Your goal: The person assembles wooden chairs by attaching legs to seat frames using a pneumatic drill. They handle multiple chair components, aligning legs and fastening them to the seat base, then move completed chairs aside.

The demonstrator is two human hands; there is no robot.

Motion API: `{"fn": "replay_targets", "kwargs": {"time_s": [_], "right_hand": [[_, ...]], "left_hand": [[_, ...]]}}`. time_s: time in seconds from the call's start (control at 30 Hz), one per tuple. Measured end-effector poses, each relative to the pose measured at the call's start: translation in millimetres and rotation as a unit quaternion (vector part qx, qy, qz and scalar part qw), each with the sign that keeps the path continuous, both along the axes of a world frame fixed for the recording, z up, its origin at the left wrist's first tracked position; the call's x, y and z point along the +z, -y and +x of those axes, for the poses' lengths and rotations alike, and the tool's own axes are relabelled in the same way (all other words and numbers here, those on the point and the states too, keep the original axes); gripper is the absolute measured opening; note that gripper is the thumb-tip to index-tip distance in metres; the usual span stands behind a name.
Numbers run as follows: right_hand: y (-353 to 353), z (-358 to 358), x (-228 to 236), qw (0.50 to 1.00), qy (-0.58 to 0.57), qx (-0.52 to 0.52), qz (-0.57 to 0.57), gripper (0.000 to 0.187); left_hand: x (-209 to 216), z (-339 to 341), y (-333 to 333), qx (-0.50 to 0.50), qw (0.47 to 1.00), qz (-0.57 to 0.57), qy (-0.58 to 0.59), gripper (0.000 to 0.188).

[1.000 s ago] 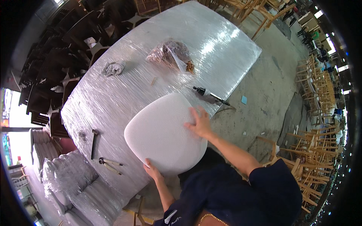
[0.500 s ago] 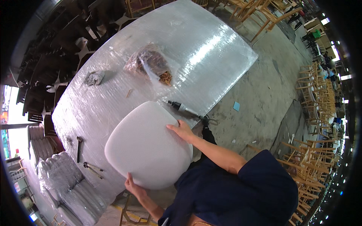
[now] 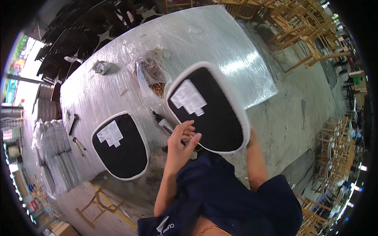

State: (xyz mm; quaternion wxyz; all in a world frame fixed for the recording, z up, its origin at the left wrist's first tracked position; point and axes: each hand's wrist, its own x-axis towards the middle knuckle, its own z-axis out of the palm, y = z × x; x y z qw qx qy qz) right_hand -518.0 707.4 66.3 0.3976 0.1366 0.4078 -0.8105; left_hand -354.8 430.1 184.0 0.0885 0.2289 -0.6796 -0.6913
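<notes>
A chair seat pad (image 3: 220,114) with a white rim and a black underside is tilted up in front of me, a white printed sheet on its back. My right hand (image 3: 252,138) grips its right edge; most of the fingers are hidden behind it. My left hand (image 3: 183,142) is at the pad's lower left edge, fingers loosely curled and apart, holding nothing. To the left a second seat pad (image 3: 128,155) lies black side up at the table's near edge, with a similar sheet on it. Between the pads lies a dark power screwdriver (image 3: 162,122), partly behind my left hand.
The large table (image 3: 204,43) is covered in clear plastic film. On it are a bag of screws (image 3: 151,74), a crumpled grey cloth (image 3: 101,67), a hammer-like tool (image 3: 73,124) and a wrench-like tool (image 3: 78,145). Wrapped pads (image 3: 59,157) stand left; wooden chairs (image 3: 330,149) are stacked right.
A white pad was held white side up by both hands. Now one pad lies underside up at left, while my right hand holds another tilted at right; my left hand has come off.
</notes>
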Motion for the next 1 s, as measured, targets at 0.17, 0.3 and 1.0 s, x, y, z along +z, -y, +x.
{"fn": "replay_targets", "kwargs": {"time_s": [0.17, 0.3, 1.0], "right_hand": [[-86, -85, -19, 0.956, -0.086, 0.040, 0.278, 0.065], [-111, -95, -71, 0.919, -0.112, -0.016, 0.378, 0.064], [-99, -18, -112, 0.967, 0.109, 0.046, 0.226, 0.073]], "left_hand": [[-144, 43, 11, 0.134, 0.951, -0.174, 0.218, 0.045], [-184, 20, -5, 0.182, 0.905, 0.054, 0.380, 0.073], [-205, 25, 24, 0.176, 0.916, -0.114, 0.342, 0.047]]}}
